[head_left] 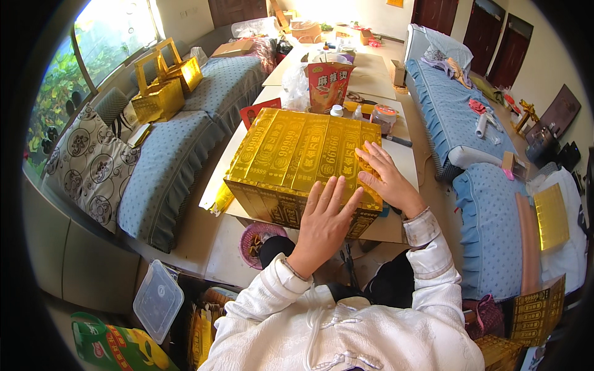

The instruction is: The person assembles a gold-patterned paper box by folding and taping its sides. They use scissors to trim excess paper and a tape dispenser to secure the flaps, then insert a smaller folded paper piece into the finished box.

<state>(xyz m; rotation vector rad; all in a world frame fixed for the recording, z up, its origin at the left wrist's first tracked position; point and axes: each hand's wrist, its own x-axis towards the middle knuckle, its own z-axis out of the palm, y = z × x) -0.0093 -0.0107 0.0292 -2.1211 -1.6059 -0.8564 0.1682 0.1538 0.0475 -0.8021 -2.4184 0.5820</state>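
Observation:
A large box (288, 151) covered in shiny embossed gold paper stands on the near end of a long table (402, 164). My left hand (325, 219) lies over its near edge, fingers stretched out and pointing up across the top. At the box's right end, my right hand (390, 179) rests flat on the top near the corner, its fingers spread. Neither hand grips anything. Part of the front face is hidden behind my left hand and forearm.
Behind the box stand a red food packet (328, 85), a lidded jar (383, 119) and a small white bottle (336, 111). Gold paper baskets (158, 102) sit on the left blue sofa (164, 167). A pink basket (252, 238) is below the table's front edge.

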